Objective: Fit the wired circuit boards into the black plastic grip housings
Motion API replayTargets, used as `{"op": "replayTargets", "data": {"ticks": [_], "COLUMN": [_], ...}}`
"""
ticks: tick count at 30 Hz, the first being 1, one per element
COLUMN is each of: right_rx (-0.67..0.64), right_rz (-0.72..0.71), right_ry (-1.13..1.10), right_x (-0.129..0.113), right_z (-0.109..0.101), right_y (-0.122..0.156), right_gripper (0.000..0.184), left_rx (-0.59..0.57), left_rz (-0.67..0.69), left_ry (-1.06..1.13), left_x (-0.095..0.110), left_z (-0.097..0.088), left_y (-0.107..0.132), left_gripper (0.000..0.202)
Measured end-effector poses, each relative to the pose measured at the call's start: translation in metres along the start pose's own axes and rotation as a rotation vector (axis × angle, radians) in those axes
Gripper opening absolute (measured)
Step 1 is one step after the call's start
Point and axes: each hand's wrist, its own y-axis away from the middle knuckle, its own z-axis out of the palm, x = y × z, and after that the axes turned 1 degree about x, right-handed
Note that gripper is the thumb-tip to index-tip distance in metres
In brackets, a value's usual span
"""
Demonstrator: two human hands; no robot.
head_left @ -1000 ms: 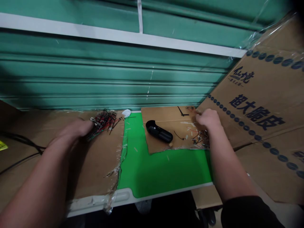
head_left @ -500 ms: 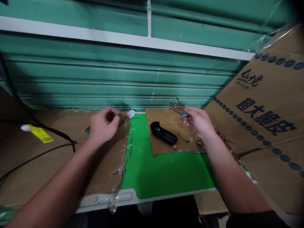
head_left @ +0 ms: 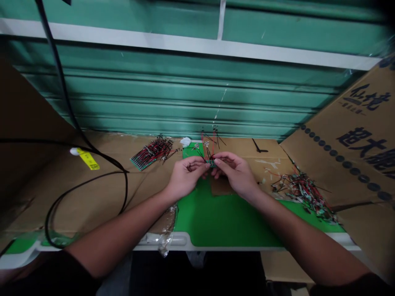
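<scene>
Between my two hands, over the green table top, is a small green circuit board [head_left: 211, 163] with red and black wires fanning upward from it. My left hand [head_left: 189, 174] pinches its left end, and my right hand [head_left: 233, 170] pinches its right end. Small dark parts tip the wires, near the back wall. To the left lies a neat row of wired circuit boards [head_left: 152, 152] on cardboard. Over on the right is a tangled heap of wired boards [head_left: 308, 195].
Black cables [head_left: 123, 172] with a yellow tag [head_left: 88, 159] loop across the left cardboard. A printed carton [head_left: 348, 156] stands at the right, and a green slatted wall [head_left: 173, 94] closes the back. Torn clear plastic [head_left: 166, 230] hangs at the front edge.
My hands, apart before, have come together at the middle, both now on the circuit board that my right hand held. The view has shifted, uncovering the row of boards at left.
</scene>
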Motion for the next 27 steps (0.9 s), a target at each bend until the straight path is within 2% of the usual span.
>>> {"op": "replayTargets", "data": {"ticks": [8,14,19,27], "right_rx": [-0.005,-0.032,-0.071,-0.103], "right_rz": [-0.021,-0.188,-0.165,-0.109], "right_ry": [0.292,0.611,0.639,0.524], "right_x": [-0.007,-0.006,-0.005,-0.010], "right_z": [-0.010,-0.014,-0.015,-0.011], "right_y": [0.005,0.009,0.008,0.008], "right_gripper": [0.033,0.022,0.021,0.020], "left_rx": [-0.004,0.006,-0.023,-0.026], "left_rz": [-0.001,0.009,0.001,-0.034], "left_ry": [-0.002,-0.024,-0.013,0.023], "left_x": [-0.007,-0.009,-0.009,-0.008], "left_z": [0.001,0.002,0.002,0.004], "left_y": [-0.002,-0.002,-0.002,0.001], "left_gripper": [0.045,0.041,0.040,0.048]}}
